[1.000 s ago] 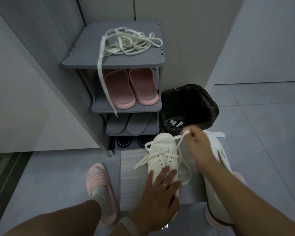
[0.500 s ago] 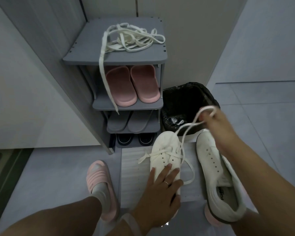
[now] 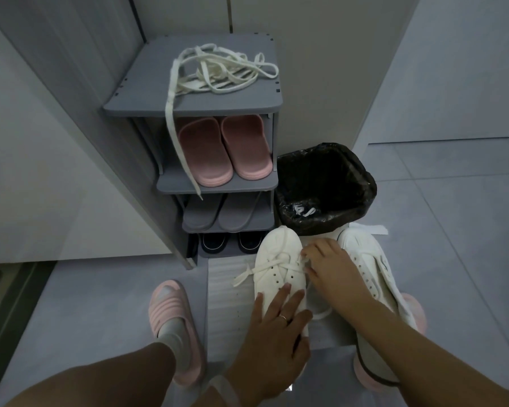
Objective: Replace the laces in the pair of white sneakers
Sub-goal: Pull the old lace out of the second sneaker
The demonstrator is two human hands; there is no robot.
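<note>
Two white sneakers stand on a pale mat (image 3: 227, 312) on the floor. The left sneaker (image 3: 276, 254) still has a white lace (image 3: 262, 268) crossed through its front eyelets, one end trailing to the left. My left hand (image 3: 276, 327) lies flat on its rear half, fingers straight. My right hand (image 3: 329, 265) is down at the sneaker's right side, fingertips pinching the lace by the front eyelets. The right sneaker (image 3: 368, 259) has bare eyelets and is partly hidden by my right forearm. A tangle of white laces (image 3: 218, 71) lies on top of the grey shoe rack (image 3: 247, 105).
The rack holds pink slippers (image 3: 224, 148), grey slippers and dark shoes on lower shelves. One lace hangs down the rack's front. A black-lined bin (image 3: 323, 186) stands just behind the sneakers. My foot in a pink slipper (image 3: 174, 321) is left of the mat.
My right hand, which had pulled a lace loop up high over the bin, has come back down to the left sneaker's front eyelets. The left hand has stayed on the sneaker.
</note>
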